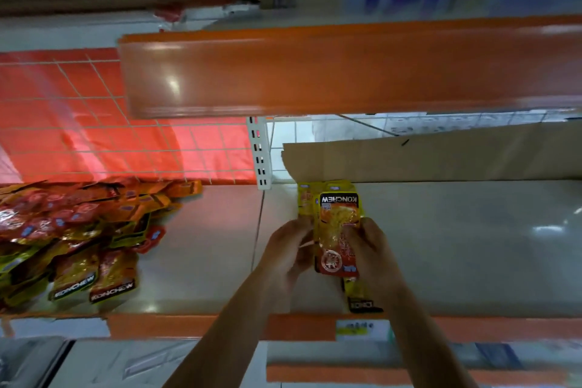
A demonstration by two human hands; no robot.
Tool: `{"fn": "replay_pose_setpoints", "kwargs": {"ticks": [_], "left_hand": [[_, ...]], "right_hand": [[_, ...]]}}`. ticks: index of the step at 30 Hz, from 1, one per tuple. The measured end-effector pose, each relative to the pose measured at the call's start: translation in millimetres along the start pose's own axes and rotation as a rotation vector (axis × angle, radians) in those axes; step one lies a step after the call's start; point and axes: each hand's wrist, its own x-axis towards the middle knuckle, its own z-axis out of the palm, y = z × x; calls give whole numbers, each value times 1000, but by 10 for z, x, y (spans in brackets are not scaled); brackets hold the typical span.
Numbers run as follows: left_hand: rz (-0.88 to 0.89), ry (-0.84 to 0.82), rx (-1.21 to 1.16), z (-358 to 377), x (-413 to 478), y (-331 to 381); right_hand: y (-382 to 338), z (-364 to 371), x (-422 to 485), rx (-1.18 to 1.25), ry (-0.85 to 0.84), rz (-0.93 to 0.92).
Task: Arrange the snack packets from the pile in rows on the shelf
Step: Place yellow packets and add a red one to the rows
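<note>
- The pile (pixel 63 236) of snack packets lies in the lower left of the frame on the shelf (pixel 201 261), well apart from both hands. The frame edge cuts off its left side.
- The left hand (pixel 289 249), at lower centre, has its grip closed on the left edge of a yellow packet (pixel 338 230). The fingertips are partly hidden behind the packet.
- The packet's long axis runs from the front to the back of the shelf, with the name end pointing away. It sits just in front of a short row (pixel 305 201) already begun against the cardboard (pixel 441 157). I cannot tell whether it touches that row.
- The right hand (pixel 371 249) grips the packet's right edge, with the thumb over its face. I cannot tell whether one packet or several are held.
- Below that wrist another packet (pixel 359 296) lies near the shelf's front edge, half covered by the arm.
- The pile lies to the left of both grips, so the left hand looks the nearer one for the next reach.
</note>
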Motion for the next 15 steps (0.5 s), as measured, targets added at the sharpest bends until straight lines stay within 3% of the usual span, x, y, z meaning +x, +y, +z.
{"fn": "replay_pose_setpoints", "kwargs": {"ticks": [5,8,10,15], "left_hand": [[65,81,60,136,139,-157],[135,318,82,91,241,-131],[236,410,255,-6,319,-105],[440,442,680,-139,537,-19]], "right_hand": [[45,-230,153,-96,-6,7],[6,-320,195,-66,27,-12],[6,-381,215,-44,38,-3],[43,-455,211,-42,53,11]]}}
